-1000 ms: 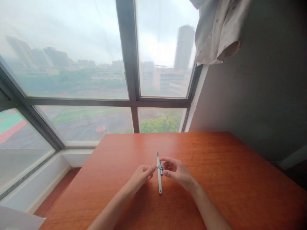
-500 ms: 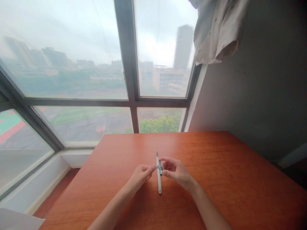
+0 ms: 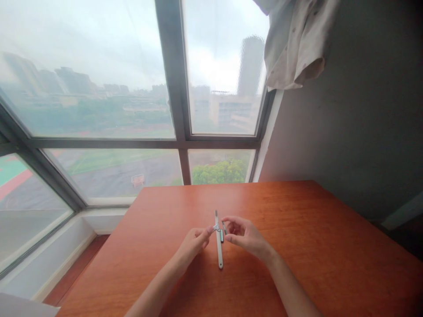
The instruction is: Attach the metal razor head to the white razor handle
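Observation:
My left hand (image 3: pixel 194 242) is closed, pinching a silver razor handle (image 3: pixel 216 227) with a forked head between thumb and forefinger. Across a small gap, my right hand (image 3: pixel 243 234) grips a thin dark razor cartridge (image 3: pixel 224 227) by its two ends, between fingertips and thumb. Below the hands a white toothbrush (image 3: pixel 220 255) lies lengthwise, its grey head pointing away from me and a small hole in its near end. Beside its middle is a small dark-and-teal piece (image 3: pixel 221 236), which looks like another cartridge. My fingers hide most of the razor handle.
The reddish-brown wooden table (image 3: pixel 158 277) spreads under both hands. Large windows with grey frames (image 3: pixel 180 88) rise behind it. A pale shirt (image 3: pixel 297 48) hangs at the upper right before a dark grey wall (image 3: pixel 330 132).
The cartridge in my right hand has come away from the razor handle's head and shifted slightly right, opening a gap. The teal piece beside the toothbrush shows more clearly.

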A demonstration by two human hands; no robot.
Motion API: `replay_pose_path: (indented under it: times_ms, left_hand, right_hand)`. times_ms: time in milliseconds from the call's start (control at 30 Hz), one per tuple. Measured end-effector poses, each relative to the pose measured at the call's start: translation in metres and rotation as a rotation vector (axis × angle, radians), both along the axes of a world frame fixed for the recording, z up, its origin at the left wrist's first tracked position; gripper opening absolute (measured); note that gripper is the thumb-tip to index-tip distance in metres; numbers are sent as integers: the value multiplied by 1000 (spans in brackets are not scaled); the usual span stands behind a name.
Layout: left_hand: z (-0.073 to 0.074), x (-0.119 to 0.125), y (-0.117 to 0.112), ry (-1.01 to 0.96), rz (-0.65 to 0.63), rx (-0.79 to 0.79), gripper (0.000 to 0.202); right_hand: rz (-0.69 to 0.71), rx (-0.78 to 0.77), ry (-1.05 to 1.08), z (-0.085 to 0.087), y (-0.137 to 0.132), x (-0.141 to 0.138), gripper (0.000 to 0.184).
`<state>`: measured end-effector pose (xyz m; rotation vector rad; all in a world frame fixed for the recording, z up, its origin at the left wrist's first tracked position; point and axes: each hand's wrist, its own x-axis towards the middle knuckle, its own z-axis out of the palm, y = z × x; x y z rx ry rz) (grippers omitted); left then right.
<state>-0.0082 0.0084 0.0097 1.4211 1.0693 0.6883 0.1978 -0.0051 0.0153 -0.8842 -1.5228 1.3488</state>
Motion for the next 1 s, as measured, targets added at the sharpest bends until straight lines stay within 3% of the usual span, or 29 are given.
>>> replay_pose_path:
  times_ms: [167, 333, 467, 1000]
  left_hand:
    - [4, 1, -1, -137, 79, -73, 59]
    - [11, 0, -6, -258, 45, -53, 51]
    - [15, 0, -9, -239, 48, -18, 49]
    - [12, -1, -9, -208, 34, -26, 47]
  right_hand:
    - [-221, 86, -391, 2, -1, 47, 37]
    - [-270, 35, -727, -7, -15, 112, 35]
    - [-241, -41, -917, -11, -24, 146, 33]
    - [-227, -37, -996, -20, -21, 159, 41]
